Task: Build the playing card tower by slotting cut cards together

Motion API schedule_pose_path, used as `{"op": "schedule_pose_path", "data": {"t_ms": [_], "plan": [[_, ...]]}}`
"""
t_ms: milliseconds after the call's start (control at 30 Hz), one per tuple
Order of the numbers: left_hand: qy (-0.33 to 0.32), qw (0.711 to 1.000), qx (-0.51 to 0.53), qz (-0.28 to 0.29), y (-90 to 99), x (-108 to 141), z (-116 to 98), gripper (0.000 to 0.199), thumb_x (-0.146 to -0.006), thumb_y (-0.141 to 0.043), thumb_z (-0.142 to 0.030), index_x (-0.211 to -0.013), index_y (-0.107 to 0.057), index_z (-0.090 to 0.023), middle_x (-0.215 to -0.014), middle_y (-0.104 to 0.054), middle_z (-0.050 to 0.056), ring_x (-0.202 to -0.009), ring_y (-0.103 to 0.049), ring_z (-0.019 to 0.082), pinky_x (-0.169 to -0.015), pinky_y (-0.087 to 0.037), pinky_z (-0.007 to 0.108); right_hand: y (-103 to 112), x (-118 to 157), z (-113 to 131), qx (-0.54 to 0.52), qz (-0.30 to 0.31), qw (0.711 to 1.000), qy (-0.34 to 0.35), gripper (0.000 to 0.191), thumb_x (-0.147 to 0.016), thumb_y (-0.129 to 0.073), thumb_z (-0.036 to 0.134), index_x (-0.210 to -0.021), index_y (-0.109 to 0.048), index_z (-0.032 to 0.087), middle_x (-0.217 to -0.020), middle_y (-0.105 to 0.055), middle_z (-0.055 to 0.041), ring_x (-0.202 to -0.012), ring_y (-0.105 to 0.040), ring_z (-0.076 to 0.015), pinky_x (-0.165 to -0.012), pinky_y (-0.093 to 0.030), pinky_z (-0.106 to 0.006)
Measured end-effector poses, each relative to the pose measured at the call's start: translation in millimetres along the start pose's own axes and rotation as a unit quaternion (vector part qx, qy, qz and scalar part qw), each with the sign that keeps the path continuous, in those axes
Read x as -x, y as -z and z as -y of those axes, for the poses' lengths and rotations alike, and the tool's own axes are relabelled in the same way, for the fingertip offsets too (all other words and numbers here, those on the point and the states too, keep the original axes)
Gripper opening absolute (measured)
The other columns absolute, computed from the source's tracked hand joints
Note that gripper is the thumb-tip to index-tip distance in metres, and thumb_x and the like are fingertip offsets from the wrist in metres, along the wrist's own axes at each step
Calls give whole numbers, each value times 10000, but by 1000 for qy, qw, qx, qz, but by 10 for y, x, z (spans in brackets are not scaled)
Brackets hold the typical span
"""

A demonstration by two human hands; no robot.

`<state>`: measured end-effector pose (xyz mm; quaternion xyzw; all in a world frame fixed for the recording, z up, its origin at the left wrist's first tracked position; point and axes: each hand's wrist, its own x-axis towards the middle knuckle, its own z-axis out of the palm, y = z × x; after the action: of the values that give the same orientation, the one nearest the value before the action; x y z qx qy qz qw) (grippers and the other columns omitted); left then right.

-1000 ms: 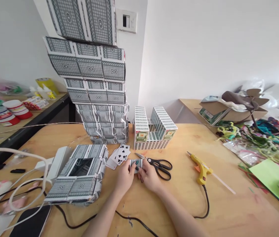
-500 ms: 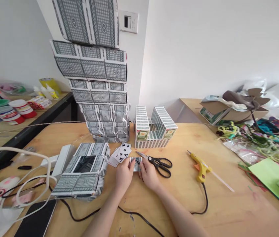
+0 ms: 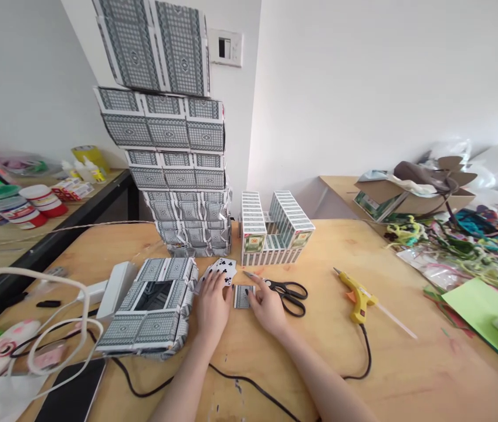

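Observation:
My left hand (image 3: 214, 296) lies with its fingers spread over the loose playing cards (image 3: 226, 268), which are fanned out face up. A patterned card piece (image 3: 241, 297) rests back side up on the table between my hands. The fingers of my right hand (image 3: 266, 302) are on its right edge, thumb and forefinger apart. Black-handled scissors (image 3: 290, 291) lie just right of that hand. Left of my left hand sits a flat structure of cards (image 3: 152, 310) with a dark rectangular opening.
A tall card tower (image 3: 187, 176) and a U-shaped block of card boxes (image 3: 275, 234) stand at the back. A yellow glue gun (image 3: 358, 299) lies right, its black cable crossing the front. White cables, a power strip (image 3: 117, 290) and a phone (image 3: 73, 390) are left.
My left hand has let go of the card piece and moved left onto the loose cards. The piece now lies on the table by my right hand. The view has tilted slightly up.

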<state>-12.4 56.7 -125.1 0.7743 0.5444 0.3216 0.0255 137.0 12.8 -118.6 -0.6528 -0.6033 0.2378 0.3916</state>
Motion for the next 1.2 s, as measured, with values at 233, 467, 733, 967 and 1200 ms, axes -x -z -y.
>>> {"op": "schedule_pose_path", "data": {"t_ms": [233, 467, 733, 967, 1200], "plan": [[5, 991, 94, -98, 88, -21, -66, 235, -822, -424, -171, -984, -593, -153, -1014, -639, 100, -991, -567, 205, -860, -464, 377, 0, -22, 4, -148, -17, 988, -50, 336, -816, -419, 374, -1031, -558, 157, -438, -429, 60, -381, -410, -108, -412, -332, -207], [-153, 962, 192, -122, 183, 29, -216, 263, -802, -431, -94, -995, -585, -183, -967, -651, 73, -973, -575, 175, -850, -472, 347, 78, -10, 65, -352, 1, 931, -99, 470, -822, -366, 514, -1038, -519, 125, -457, -489, 39, -299, -392, -87, -308, -284, -197], [-137, 967, 200, 76, 146, 84, -294, 293, -784, -508, -199, -1075, -535, -219, -1091, -600, 50, -1053, -529, 178, -923, -435, 360, 24, -56, -22, -389, -126, 906, -113, 399, -718, -512, 260, -1081, -356, 208, -669, -524, 40, -342, -424, -64, -321, -365, -192], [-84, 969, 180, 147, 161, 84, -276, 531, -696, -600, -219, -1193, -414, -239, -1168, -533, 69, -1111, -478, 238, -923, -409, 440, 56, -87, -72, -322, -215, 913, -131, 328, -746, -444, 243, -1053, -333, 202, -646, -472, 46, -344, -404, -65, -334, -373, -194], [-86, 968, 192, 136, 215, 107, -386, 486, -688, -538, -142, -1157, -448, -233, -1128, -488, 67, -1103, -443, 215, -955, -377, 388, 62, -99, -77, -331, -227, 906, -132, 324, -731, -469, 252, -1034, -363, 209, -682, -484, 32, -377, -409, -70, -342, -375, -195]]}}
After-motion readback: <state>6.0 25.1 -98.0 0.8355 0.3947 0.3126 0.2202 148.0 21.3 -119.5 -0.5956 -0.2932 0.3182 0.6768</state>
